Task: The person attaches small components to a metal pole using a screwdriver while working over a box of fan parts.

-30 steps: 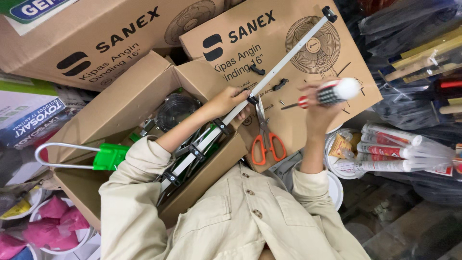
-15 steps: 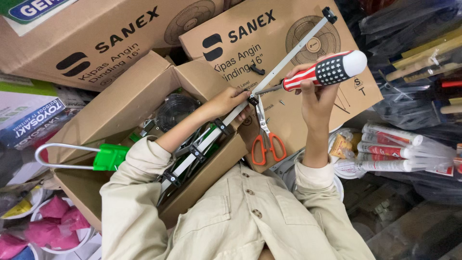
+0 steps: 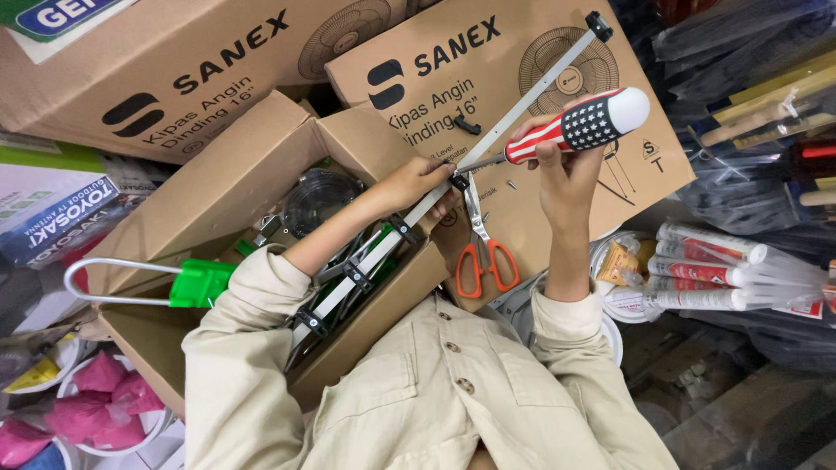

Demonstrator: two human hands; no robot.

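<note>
My left hand (image 3: 420,180) grips a long grey metal bar (image 3: 522,101) with black clips that runs from the open cardboard box (image 3: 252,174) up to the right. My right hand (image 3: 557,161) holds a screwdriver (image 3: 579,125) with a red, white and dark starred handle; its tip meets the bar at a black clip next to my left fingers. Orange-handled scissors (image 3: 482,252) lie on the flat box below the hands.
Large cardboard fan boxes (image 3: 174,61) lie at the top. A green clip on a wire loop (image 3: 198,282) sticks out left. White sealant tubes (image 3: 723,270) lie at the right. Bowls with pink bags (image 3: 96,400) sit bottom left. Wrapped tools (image 3: 749,104) fill the right.
My right hand has raised the screwdriver and turned it level, bringing its tip to the bar by my left hand. The left hand stays on the bar.
</note>
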